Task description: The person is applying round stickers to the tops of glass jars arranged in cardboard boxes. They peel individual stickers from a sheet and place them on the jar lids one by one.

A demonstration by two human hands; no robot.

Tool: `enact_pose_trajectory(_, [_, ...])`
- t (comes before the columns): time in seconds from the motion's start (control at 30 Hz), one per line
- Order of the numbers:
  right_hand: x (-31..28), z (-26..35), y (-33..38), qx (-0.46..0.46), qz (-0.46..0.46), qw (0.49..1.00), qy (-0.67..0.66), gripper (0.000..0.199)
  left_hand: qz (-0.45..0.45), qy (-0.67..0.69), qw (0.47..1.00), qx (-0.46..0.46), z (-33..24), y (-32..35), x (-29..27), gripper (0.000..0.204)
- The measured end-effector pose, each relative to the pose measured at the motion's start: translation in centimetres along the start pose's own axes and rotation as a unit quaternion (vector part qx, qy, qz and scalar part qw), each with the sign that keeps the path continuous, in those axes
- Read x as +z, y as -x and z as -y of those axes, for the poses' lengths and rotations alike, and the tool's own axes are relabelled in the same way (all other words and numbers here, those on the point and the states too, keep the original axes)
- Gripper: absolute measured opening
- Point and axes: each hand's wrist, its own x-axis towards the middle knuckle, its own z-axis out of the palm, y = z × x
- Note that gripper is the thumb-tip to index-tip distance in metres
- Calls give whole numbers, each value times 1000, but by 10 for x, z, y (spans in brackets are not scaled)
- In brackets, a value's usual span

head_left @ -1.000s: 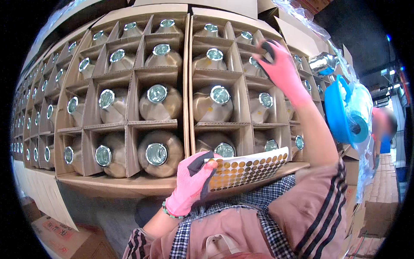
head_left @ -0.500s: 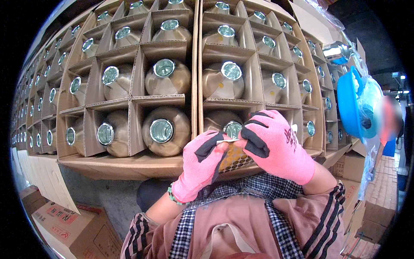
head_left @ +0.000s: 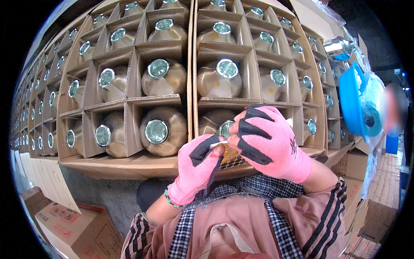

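My left hand (head_left: 196, 162), in a pink glove with dark palm patches, pinches a small white strip (head_left: 217, 144) between thumb and fingers. Close against it, my right hand (head_left: 274, 142), gloved alike with bare fingertips showing, has its fingers pressed together at the strip's other end. Whether the right fingers grip the strip itself is hard to see. Below them lies a sheet with rows of yellow dots (head_left: 228, 159), partly covered by the hands. Just behind the fingertips is the mouth of a rounded, brownish-silver glass bottle (head_left: 211, 121) in a carton cell.
Cartons with cardboard dividers (head_left: 159, 100) hold many such bottles, mouths up. At right are a blue basin (head_left: 351, 103), a shiny metallic object (head_left: 338, 47), clear plastic film and a person with a blurred face. A closed cardboard box (head_left: 75, 226) stands at lower left.
My right hand has rolled slightly, showing more of its dark fingers. The white strip has tilted, and my left hand has shifted a little left. The view has moved slightly.
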Motion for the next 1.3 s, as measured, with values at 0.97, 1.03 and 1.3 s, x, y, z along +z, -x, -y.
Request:
enact_pose_trajectory(0.97, [-74, -335, 49, 431, 108, 837, 319, 31, -52, -7, 993, -105, -1, -19, 11, 29])
enact_pose_trajectory(1.03, [-76, -335, 37, 458, 166, 822, 295, 33, -50, 6, 993, -104, -1, -19, 12, 29])
enact_pose_trajectory(1.3, [-66, -326, 32, 304, 193, 815, 453, 37, -51, 13, 993, -110, -2, -19, 12, 27])
